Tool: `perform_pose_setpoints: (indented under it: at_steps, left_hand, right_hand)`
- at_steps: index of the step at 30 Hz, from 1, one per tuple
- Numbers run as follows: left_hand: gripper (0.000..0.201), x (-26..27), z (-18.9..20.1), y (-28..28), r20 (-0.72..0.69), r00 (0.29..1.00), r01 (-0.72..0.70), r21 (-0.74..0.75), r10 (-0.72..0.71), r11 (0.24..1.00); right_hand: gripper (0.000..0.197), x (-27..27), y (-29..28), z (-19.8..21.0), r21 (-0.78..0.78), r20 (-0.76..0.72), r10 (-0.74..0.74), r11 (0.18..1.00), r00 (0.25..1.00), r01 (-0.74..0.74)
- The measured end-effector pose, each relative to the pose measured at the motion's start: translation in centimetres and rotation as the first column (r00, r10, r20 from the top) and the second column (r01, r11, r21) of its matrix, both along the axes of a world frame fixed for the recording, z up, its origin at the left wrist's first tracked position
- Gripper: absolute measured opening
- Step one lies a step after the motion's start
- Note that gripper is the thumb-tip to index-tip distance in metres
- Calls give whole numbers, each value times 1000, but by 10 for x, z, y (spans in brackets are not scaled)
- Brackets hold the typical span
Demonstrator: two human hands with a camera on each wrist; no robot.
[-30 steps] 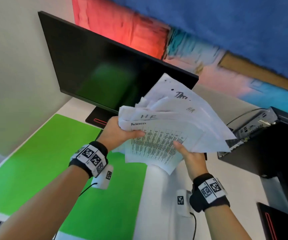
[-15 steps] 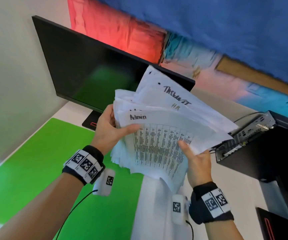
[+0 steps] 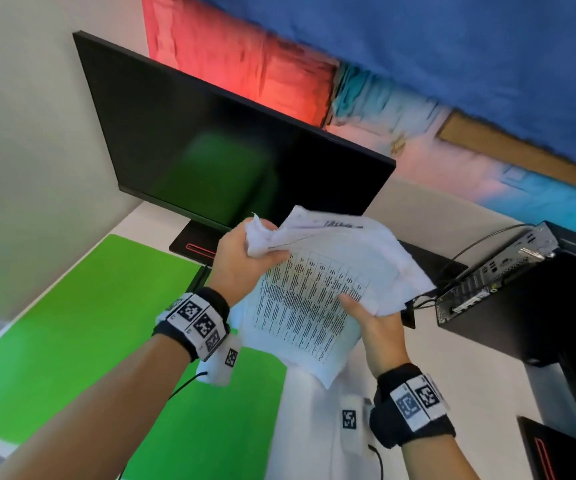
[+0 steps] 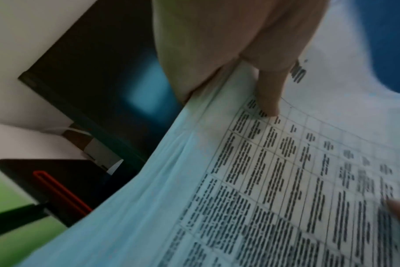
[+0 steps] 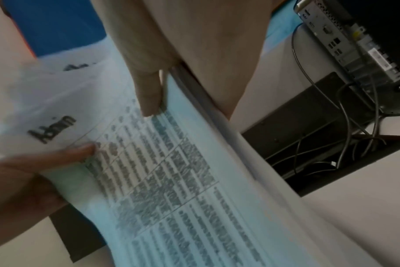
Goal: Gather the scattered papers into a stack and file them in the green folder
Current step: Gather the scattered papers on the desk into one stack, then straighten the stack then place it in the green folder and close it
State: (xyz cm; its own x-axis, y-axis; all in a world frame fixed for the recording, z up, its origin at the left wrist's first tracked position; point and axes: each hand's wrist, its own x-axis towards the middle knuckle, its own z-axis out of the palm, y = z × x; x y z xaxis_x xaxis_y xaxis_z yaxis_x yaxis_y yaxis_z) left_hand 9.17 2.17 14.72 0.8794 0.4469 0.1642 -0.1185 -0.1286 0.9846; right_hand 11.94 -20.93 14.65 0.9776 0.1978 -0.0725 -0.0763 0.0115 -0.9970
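Holding a loose sheaf of papers (image 3: 317, 292) in the air above the worktop (image 3: 453, 375), the person has both hands clamped on it. The left hand (image 3: 241, 268) pinches the upper left edge, thumb lying on the printed top sheet and fingers behind; the right hand (image 3: 373, 323) pinches the lower right edge the same way. The sheets are uneven, their corners fanned out and the top left corner crumpled. A table of small print covers the front sheet, with a handwritten word above it. Below and to the left, the green folder (image 3: 89, 341) lies flat on the worktop. Behind the papers stands a dark monitor (image 3: 210, 140); a small computer (image 3: 494, 275) with cables sits at the right.
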Motion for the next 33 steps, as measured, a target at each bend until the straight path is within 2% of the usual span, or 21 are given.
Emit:
perform_pose_setpoints:
  at_steps: [2, 3, 6, 8, 10, 11, 13, 16, 18, 20, 22, 23, 25, 27, 29, 30, 32, 33]
  left_hand:
    - [29, -1, 8, 6, 34, 999, 1, -74, 1, 997]
    - [30, -2, 13, 10, 52, 999, 3, -131, 4, 991]
    - [27, -11, 30, 25, 137, 989, -9, -329, 58, 944]
    - [24, -18, 37, 35, 209, 973, 30, -518, 93, 855]
    - [29, -22, 36, 44, 261, 959, 100, -672, 109, 734]
    - [34, -23, 32, 45, 275, 957, 142, -727, 96, 672]
    - [43, -24, 20, 40, 241, 970, 187, -809, 24, 557]
    - [46, -28, -6, 25, 106, 991, 131, -873, -81, 469]
    - [49, -33, -21, 23, 55, 994, 92, -891, -96, 445]
    - [47, -41, -28, 35, 33, 995, 74, -879, -96, 472]
    - [44, -49, -32, 58, 20, 993, 81, -827, -115, 556]
    - [53, -52, -31, 72, 9, 991, 90, -783, -133, 615]
    - [80, -52, -25, 97, -61, 984, 95, -616, -168, 782]
    - [88, -50, -17, 109, -156, 965, 139, -381, -212, 914]
    - [77, -45, -9, 103, -210, 940, 215, -243, -268, 946]
    - [67, -43, -7, 93, -197, 942, 231, -213, -273, 949]
    - [56, -39, -13, 71, -120, 977, 149, -210, -177, 966]
    - [56, -37, -20, 62, -81, 992, 75, -236, -97, 969]
  right_hand:
    - [45, 10, -6, -5, -4, 14, -11, 1000, 1000, 11]
    - [54, 13, -11, -10, -15, 5, -24, 1000, 1000, 24]
    - [117, 12, -30, -32, -117, -121, -90, 990, 989, 76]
    - [139, 1, -36, -47, -110, -256, -97, 991, 962, 71]
    - [152, -4, -37, -59, 58, -391, -51, 995, 919, 80]
    - [149, -3, -35, -61, 158, -443, -13, 983, 896, 93]
    - [123, -1, -28, -56, 328, -495, 83, 940, 865, 98]
    - [68, 6, -17, -36, 314, -500, 78, 945, 862, 96]
    - [48, 11, -18, -26, 265, -441, 47, 961, 896, 80]
    - [45, 14, -28, -18, 241, -385, 22, 967, 923, 77]
    - [45, 18, -43, -9, 197, -321, -10, 977, 947, 77]
    - [44, 19, -51, -2, 180, -282, -15, 981, 959, 69]
    - [47, 21, -61, 14, 152, -205, -11, 987, 979, 43]
    - [46, 21, -64, 28, 143, -140, 9, 990, 990, 11]
    - [39, 21, -61, 35, 123, -75, 20, 992, 997, -10]
    - [45, 20, -58, 36, 109, -36, 19, 994, 999, -15]
    - [56, 16, -46, 33, 107, 46, 4, 994, 999, -9]
    - [49, 14, -39, 31, 111, 83, -3, 994, 997, -6]
